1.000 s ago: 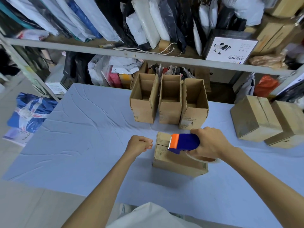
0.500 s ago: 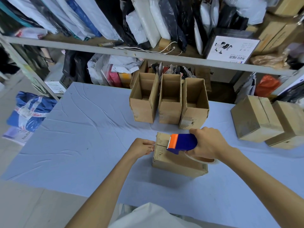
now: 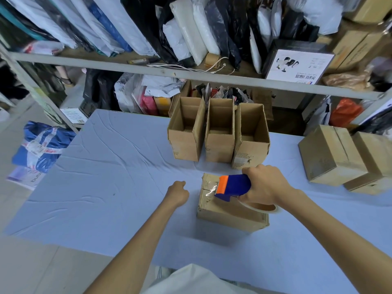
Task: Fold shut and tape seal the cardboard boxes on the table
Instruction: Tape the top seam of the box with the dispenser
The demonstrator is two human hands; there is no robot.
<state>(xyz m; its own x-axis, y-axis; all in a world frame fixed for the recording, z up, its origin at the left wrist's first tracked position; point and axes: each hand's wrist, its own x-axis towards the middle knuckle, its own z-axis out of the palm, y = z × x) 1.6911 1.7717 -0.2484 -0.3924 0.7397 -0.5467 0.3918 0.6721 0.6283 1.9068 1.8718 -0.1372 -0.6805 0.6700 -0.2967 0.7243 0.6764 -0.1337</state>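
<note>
Taping step: R hand [image 3: 265,185] grips tape gun [image 3: 232,186] on shut box [image 3: 229,215] near table [image 3: 106,166] front edge; L hand [image 3: 178,193] is an empty fist. Next, prob.: drag gun across top.

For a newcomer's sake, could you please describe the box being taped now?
On the blue-covered table, look in front of the three open boxes. The closed box there lies under the blue-and-orange tape dispenser held by the right hand; no other box has a tool on it.

Blue-clothed table [image 3: 110,187], closed box [image 3: 229,215], three open boxes [image 3: 219,143], two sealed boxes [image 3: 331,155] at right
</note>
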